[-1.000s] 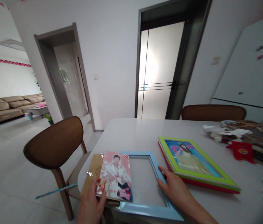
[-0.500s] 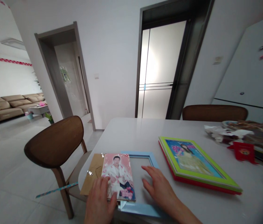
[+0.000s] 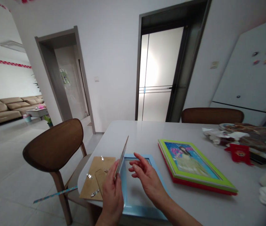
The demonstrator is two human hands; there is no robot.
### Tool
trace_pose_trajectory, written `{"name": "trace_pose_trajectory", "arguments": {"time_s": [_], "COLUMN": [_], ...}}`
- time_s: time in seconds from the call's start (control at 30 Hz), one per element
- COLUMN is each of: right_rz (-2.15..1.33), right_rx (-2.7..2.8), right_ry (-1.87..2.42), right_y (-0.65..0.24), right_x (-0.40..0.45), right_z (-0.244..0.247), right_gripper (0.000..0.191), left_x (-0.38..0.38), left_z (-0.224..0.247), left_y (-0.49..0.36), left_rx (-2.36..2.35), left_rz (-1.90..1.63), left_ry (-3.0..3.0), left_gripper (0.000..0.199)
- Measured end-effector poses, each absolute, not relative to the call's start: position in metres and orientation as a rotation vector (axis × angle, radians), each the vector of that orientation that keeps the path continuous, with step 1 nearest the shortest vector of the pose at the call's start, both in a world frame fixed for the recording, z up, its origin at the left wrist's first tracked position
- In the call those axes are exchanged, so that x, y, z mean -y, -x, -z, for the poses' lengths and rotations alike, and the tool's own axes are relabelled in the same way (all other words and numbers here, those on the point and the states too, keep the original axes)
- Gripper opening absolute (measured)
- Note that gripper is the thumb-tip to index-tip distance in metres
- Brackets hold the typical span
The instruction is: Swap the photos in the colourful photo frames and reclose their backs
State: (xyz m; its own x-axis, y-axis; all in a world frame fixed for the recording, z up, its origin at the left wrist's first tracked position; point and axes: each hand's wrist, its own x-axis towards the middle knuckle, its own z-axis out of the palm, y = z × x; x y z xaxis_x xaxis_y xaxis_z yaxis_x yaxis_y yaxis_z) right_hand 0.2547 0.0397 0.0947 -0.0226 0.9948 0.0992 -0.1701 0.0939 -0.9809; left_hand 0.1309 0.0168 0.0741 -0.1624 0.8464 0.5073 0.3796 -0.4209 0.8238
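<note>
**We Are Holding a Photo Nearly Upright Beside a Blue Frame**

We are pinching the photo by its lower part with our left hand, its thumb and fingers closing on both faces. The photo is standing steeply, leaning a little, and is showing us mostly its edge, so its print is hardly showing. It is rising over the left side of the blue frame; whether its lower edge is touching that frame, we cannot tell, as our fingers are hiding it.

Our right hand is hovering over the blue frame's opening, its fingers spreading loosely and curling a little, gripping nothing. The blue frame is lying on the white counter, the surface showing through its opening.

Left of the photo, a brown backing board is lying at the counter's edge, and 4 metal clips are showing on it. Our left hand is covering part of its right side.

To the right of the blue frame, a green frame is resting on a red frame, a figure in a pale yellow dress showing in its picture. Farther right, a red packet is lying beside clear plastic bags.
</note>
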Motion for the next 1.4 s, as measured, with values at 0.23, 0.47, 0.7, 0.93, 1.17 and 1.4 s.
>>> {"name": "trace_pose_trajectory", "arguments": {"time_s": [0.23,0.47,0.7,0.93,1.17,1.4], "right_rz": [-1.368,-1.209,-0.864,-0.18,-0.099,-0.374], "right_rx": [1.011,1.201,1.57,2.005,2.039,2.306], "right_ry": [1.115,1.423,1.571,1.905,1.749,1.262], "right_y": [-0.282,-0.319,-0.318,-0.321,-0.318,-0.23], "right_x": [-0.039,-0.054,-0.062,-0.057,-0.049,-0.021], "right_z": [-0.075,-0.058,-0.052,-0.058,-0.057,-0.072], "right_gripper": [0.054,0.058,0.048,0.03,0.032,0.034], "left_x": [-0.016,-0.015,-0.006,-0.011,-0.006,0.001], "left_z": [-0.068,-0.05,-0.036,-0.05,-0.054,-0.028], "left_y": [-0.158,-0.137,-0.139,-0.144,-0.103,-0.003], "left_rx": [-1.085,-1.387,-1.416,-1.497,-1.565,-1.921], "left_rz": [-1.557,-1.248,-1.003,-0.722,-0.81,-0.716], "left_ry": [-0.99,-1.563,-2.071,-2.248,-2.3,-2.274], "left_gripper": [0.046,0.042,0.043,0.037,0.046,0.054]}}
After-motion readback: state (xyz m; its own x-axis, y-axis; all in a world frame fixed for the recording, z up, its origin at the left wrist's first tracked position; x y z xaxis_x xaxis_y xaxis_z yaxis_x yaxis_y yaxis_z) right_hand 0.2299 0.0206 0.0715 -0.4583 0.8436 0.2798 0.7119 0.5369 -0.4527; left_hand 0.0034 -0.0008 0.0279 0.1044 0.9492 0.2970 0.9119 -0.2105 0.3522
